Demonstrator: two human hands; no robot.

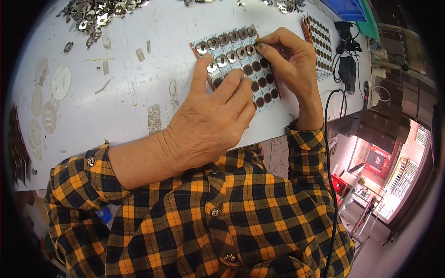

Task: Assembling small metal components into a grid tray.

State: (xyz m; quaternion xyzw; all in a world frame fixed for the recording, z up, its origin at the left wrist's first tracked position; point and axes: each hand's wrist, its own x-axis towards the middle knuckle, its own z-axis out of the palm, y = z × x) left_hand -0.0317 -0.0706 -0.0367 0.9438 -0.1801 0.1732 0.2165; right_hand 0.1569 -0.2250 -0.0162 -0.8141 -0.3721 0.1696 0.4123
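Note:
A panel of small circuit boards (255, 101) lies on the table below my hands. Shiny silver metal discs (231, 56) with cut-out centres fill its two far rows; dark round spots mark the nearer rows. My left hand (208, 113) rests across the near left of the panel, fingers spread, the index fingertip beside the left end disc of the second row. At the right end of that row, thumb and index finger of my right hand (294, 58) pinch together by the panel's edge. What they grip is hidden between the fingertips.
Loose metal discs (99, 18) form a pile at the far left. Another panel (321, 46) lies to the right, beside a black power adapter (347, 72) and cables. A blue bin (345, 10) stands at the far right. Dark strips (18, 148) hang at the left edge.

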